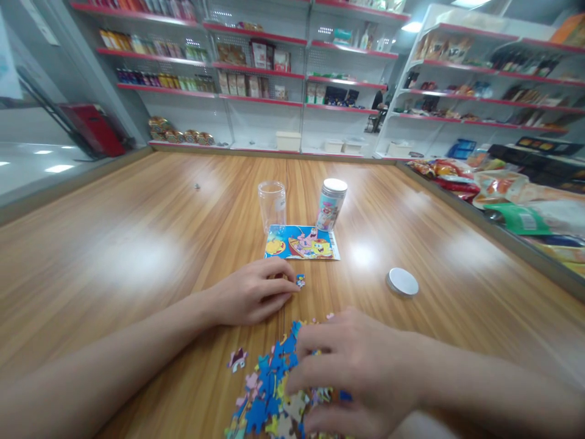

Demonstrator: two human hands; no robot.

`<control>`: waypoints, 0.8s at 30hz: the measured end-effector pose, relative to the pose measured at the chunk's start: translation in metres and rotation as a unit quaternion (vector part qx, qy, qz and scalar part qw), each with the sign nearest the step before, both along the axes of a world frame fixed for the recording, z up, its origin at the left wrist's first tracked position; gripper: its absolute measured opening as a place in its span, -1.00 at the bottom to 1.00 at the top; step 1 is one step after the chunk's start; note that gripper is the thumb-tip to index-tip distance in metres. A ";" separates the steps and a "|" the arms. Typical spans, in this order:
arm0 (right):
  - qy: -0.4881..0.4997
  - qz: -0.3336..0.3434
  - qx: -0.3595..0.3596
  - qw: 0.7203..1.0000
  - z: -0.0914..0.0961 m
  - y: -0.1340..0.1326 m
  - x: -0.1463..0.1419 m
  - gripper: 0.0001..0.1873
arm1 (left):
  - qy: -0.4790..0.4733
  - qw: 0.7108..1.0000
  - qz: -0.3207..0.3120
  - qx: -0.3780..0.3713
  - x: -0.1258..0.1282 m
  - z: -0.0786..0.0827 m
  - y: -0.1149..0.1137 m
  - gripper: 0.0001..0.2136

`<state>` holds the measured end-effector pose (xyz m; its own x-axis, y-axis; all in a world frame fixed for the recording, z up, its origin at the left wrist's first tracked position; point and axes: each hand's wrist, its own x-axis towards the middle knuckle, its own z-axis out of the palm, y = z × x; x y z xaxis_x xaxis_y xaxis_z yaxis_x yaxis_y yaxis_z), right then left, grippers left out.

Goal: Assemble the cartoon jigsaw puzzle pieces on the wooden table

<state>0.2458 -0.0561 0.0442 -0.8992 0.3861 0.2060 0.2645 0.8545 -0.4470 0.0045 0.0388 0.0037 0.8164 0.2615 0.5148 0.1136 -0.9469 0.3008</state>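
Note:
My left hand [251, 292] rests on the wooden table [137, 244] with its fingers curled together, the fingertips touching a small blue puzzle piece [300, 280]. My right hand [351, 372] lies flat with fingers spread over a heap of loose puzzle pieces [269, 396], mostly blue, at the near edge. One stray piece [237, 360] lies just left of the heap. A colourful cartoon picture card [301, 242] lies flat beyond my left hand.
An empty clear plastic jar [272, 206] and a printed tube with a white lid [331, 204] stand behind the card. A loose round silver lid [402, 282] lies to the right. Snack bags [503, 189] line the right edge. Shop shelves [256, 79] stand behind.

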 end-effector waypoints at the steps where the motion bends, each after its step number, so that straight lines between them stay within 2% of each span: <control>1: -0.014 0.007 0.018 1.000 -0.002 -0.005 -0.003 -0.62 | 0.001 1.000 0.000 -0.001 0.000 -0.001 0.000 -0.78; 4: -0.055 -0.004 0.038 0.998 -0.008 -0.008 -0.006 -0.59 | 0.008 1.000 -0.002 -0.005 -0.001 -0.002 0.001 -0.76; 9: -0.054 -0.024 0.014 0.998 -0.019 -0.007 -0.007 -0.65 | 0.001 1.000 -0.003 0.002 0.001 -0.001 0.001 -0.76; 12: -0.032 -0.032 -0.034 0.998 -0.020 -0.008 -0.009 -0.74 | 0.002 1.000 -0.006 0.000 0.001 0.000 0.000 -0.76; 15: 0.024 -0.023 -0.131 0.991 -0.013 -0.006 -0.008 -0.82 | 0.003 1.000 -0.008 -0.005 0.001 0.000 0.000 -0.76; 17: 0.063 -0.081 -0.152 0.983 -0.005 0.000 -0.004 -0.89 | 0.003 1.000 -0.008 -0.007 0.001 0.000 0.000 -0.76; 19: 0.071 -0.202 -0.077 0.974 0.000 0.011 0.005 -0.90 | 0.005 1.000 -0.011 -0.008 0.001 -0.001 0.001 -0.77; 21: 0.023 -0.284 0.057 0.957 0.001 0.023 0.014 -0.83 | 0.005 1.000 -0.014 -0.006 0.001 -0.001 0.001 -0.77; 22: -0.019 -0.301 0.102 0.948 0.000 0.029 0.018 -0.81 | 0.003 1.000 -0.014 -0.005 0.001 -0.001 0.001 -0.77; 24: -0.091 -0.306 0.135 0.938 -0.003 0.037 0.024 -0.81 | -0.002 1.000 -0.012 -0.004 0.001 -0.001 0.001 -0.77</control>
<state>0.2701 -0.0186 0.0407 -0.5562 0.7973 0.2344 0.7934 0.5934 -0.1357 0.0057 0.0403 0.0023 0.8203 0.2467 0.5160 0.0905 -0.9468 0.3088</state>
